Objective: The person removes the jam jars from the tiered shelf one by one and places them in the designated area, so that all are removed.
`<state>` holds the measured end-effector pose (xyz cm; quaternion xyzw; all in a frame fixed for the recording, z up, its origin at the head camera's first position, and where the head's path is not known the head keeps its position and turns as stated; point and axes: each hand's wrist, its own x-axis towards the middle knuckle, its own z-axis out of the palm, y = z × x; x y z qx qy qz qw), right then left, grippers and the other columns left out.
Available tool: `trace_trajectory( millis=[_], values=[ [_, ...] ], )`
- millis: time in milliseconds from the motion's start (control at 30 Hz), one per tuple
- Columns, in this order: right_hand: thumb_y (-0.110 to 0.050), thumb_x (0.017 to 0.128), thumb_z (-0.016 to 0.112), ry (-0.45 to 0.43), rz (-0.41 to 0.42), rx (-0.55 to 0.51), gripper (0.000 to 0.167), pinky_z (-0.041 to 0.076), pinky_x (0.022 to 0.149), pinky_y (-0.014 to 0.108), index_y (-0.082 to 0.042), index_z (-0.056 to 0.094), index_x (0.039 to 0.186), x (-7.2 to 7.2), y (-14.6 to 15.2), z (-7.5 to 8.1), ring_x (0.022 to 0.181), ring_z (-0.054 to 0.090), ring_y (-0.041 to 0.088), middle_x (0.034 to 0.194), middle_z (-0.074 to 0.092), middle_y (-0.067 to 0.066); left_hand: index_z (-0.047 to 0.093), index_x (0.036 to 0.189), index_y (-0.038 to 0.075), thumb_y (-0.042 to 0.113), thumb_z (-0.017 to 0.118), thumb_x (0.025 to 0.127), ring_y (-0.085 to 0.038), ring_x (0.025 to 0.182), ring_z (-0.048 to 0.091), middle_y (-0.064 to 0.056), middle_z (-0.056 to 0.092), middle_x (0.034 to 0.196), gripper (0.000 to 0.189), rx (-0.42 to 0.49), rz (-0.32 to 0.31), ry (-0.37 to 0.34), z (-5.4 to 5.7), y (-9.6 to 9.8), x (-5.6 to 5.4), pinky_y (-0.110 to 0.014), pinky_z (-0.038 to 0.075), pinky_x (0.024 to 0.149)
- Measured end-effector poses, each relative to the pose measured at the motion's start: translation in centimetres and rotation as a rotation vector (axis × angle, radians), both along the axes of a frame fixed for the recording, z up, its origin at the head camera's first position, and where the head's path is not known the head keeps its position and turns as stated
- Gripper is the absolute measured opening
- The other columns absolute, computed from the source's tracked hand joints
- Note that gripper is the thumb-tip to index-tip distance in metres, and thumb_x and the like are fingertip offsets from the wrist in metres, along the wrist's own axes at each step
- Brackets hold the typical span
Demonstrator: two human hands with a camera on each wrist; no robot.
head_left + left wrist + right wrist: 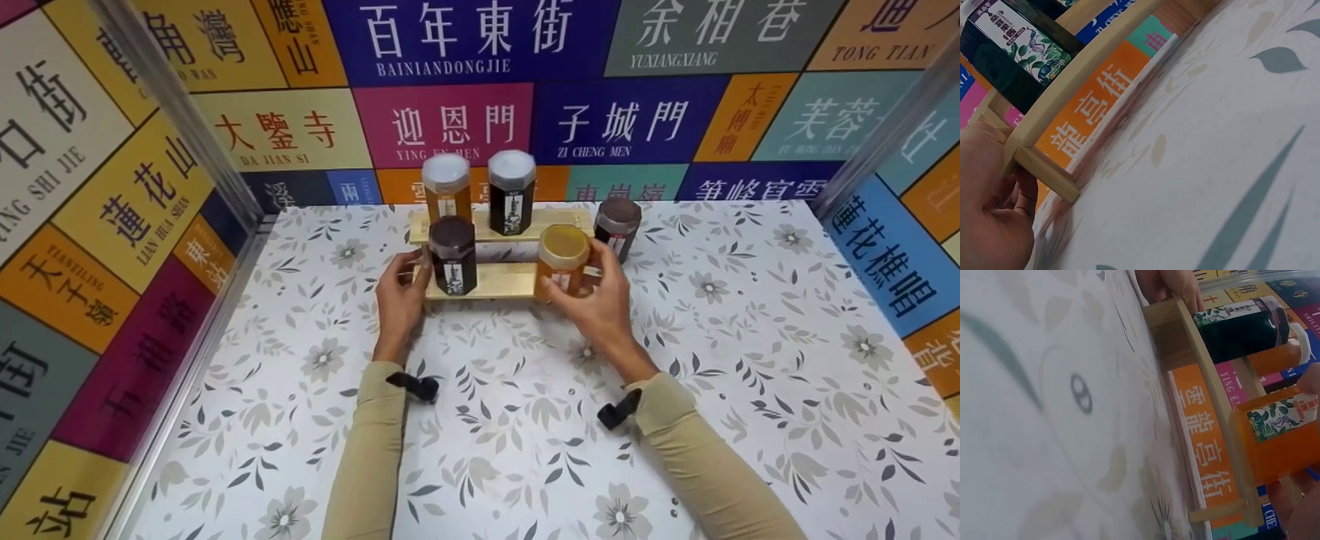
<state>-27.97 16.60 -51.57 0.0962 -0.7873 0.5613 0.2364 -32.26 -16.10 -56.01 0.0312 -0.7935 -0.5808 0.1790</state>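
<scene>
A two-step wooden rack (pixel 504 280) stands on the table with jars on it. My left hand (pixel 401 300) grips the rack's left end; in the left wrist view its fingers curl around the corner by the wooden leg (pixel 1050 177). With thumb and fingers, my right hand (pixel 604 300) holds an amber jar (pixel 561 262) with a yellow lid at the right end of the lower step. The right wrist view shows this jar's base at the front rail (pixel 1216 399). A dark jar (pixel 453 259) with a dark lid stands upright on the lower step's left side, beside my left hand.
On the upper step stand an amber jar (pixel 446 187) and a dark jar (pixel 512 195), both white-lidded. Another dark jar (pixel 619 225) is just right of the rack, behind my right hand. Printed panels (pixel 442 124) wall the flower-patterned table (pixel 495 390) at the back and sides.
</scene>
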Motion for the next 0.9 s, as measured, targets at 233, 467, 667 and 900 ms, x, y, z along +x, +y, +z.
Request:
trace_trajectory(
  millis=[233, 467, 667, 900],
  values=[
    [-0.012, 0.081, 0.096, 0.005, -0.085, 0.028, 0.081, 0.057, 0.091, 0.034, -0.004, 0.054, 0.150, 0.7, 3.3, 1.0, 0.112, 0.061, 0.016, 0.131, 0.067, 0.014, 0.076, 0.127, 0.021, 0.027, 0.074, 0.105, -0.024, 0.099, 0.067, -0.010, 0.075, 0.118, 0.023, 0.001, 0.001, 0.010, 0.0, 0.0, 0.0, -0.036, 0.053, 0.087],
    [-0.012, 0.082, 0.095, 0.016, -0.161, 0.046, 0.078, 0.058, 0.087, 0.029, -0.004, 0.056, 0.149, 0.0, 6.9, 1.0, 0.110, 0.059, 0.009, 0.130, 0.068, 0.012, 0.076, 0.128, 0.019, 0.026, 0.074, 0.105, -0.025, 0.099, 0.066, -0.011, 0.074, 0.119, 0.024, 0.009, 0.001, 0.011, 0.1, -0.1, 0.1, -0.036, 0.052, 0.087],
    [-0.024, 0.083, 0.095, -0.062, -0.189, 0.041, 0.077, 0.059, 0.089, 0.028, -0.014, 0.056, 0.149, -1.3, 10.1, 0.1, 0.113, 0.061, 0.009, 0.130, 0.067, 0.003, 0.076, 0.127, 0.020, 0.028, 0.074, 0.105, -0.025, 0.099, 0.066, -0.011, 0.074, 0.118, 0.023, 0.021, 0.001, 0.016, 0.0, -0.2, 0.2, -0.036, 0.053, 0.086],
    [-0.033, 0.087, 0.092, -0.262, -0.191, 0.030, 0.084, 0.056, 0.110, 0.041, -0.011, 0.047, 0.154, -1.9, 12.9, -0.5, 0.133, 0.059, 0.024, 0.146, 0.059, 0.010, 0.076, 0.127, 0.018, 0.027, 0.074, 0.105, -0.024, 0.098, 0.066, -0.010, 0.074, 0.117, 0.024, 0.023, -0.005, 0.014, 0.2, 0.1, 0.2, -0.036, 0.052, 0.086]
  ],
)
